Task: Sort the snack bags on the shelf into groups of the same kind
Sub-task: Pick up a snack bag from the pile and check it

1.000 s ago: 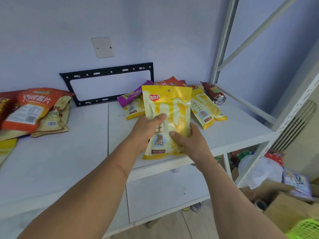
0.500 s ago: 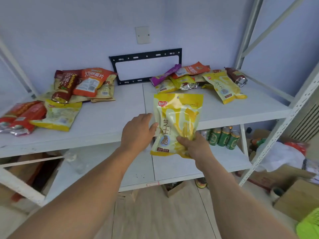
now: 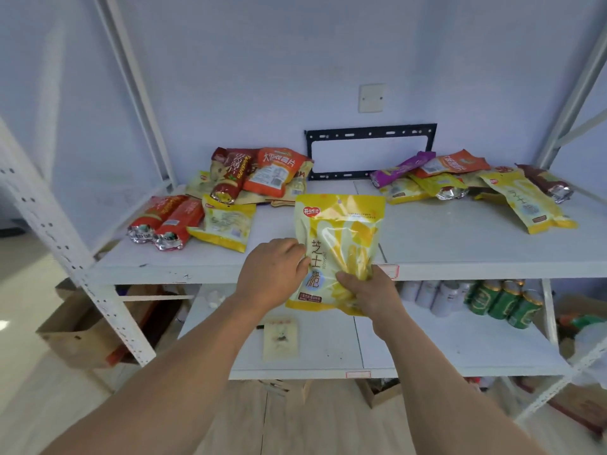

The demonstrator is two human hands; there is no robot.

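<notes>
Upright, yellow snack bag [image 3: 341, 238] gripped by left hand [image 3: 274, 274] and right hand [image 3: 368, 290]

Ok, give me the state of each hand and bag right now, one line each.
left hand: grips held yellow bag's left edge
right hand: pinches its lower right
held yellow bag: upright, off the shelf
yellow bag at left: lying flat by red bags
red bags: lying side by side
yellow bag at right: lying flat
</notes>
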